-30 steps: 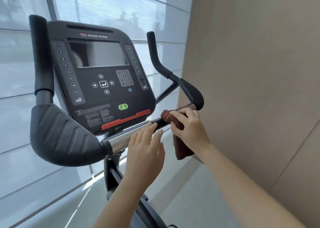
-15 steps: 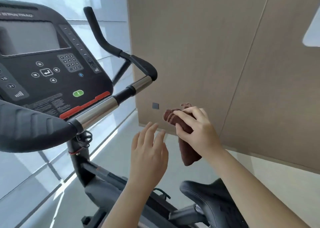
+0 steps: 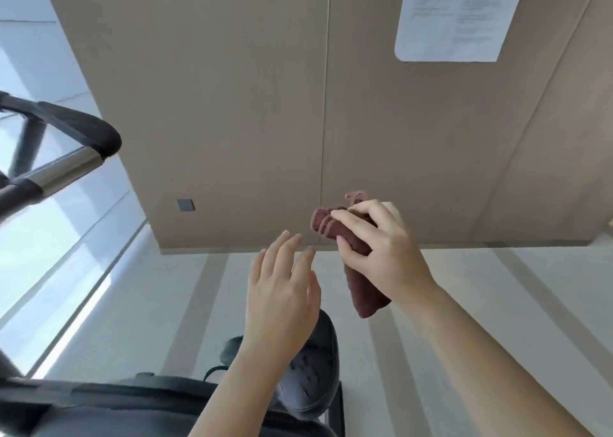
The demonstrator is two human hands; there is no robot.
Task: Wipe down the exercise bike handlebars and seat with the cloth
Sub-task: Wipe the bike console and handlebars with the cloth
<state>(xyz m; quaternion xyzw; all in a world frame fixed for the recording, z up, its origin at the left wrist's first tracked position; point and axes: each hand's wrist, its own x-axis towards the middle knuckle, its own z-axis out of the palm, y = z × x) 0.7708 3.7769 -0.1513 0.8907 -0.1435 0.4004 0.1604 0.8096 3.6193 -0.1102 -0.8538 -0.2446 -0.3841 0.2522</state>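
Observation:
My right hand (image 3: 381, 250) grips a bunched dark brown cloth (image 3: 365, 290), whose tail hangs down below my palm. To its left my left hand (image 3: 282, 294) hovers with fingers straight and spread, holding nothing. Both hands are in the air, apart from the bike. The black seat (image 3: 315, 373) lies below my left wrist, partly hidden by my forearm. The handlebar (image 3: 66, 164), black grip with a chrome section, shows only at the far left edge.
A tan panelled wall (image 3: 248, 104) stands ahead with a white printed notice (image 3: 457, 15) at upper right and a small grey socket (image 3: 185, 205). The bike's dark frame (image 3: 99, 400) crosses the bottom left. Windows line the left side above the pale floor.
My view has swung right, away from the console and handlebars. My right hand lifted the cloth off the handlebar and both hands came away with it; the seat now shows below.

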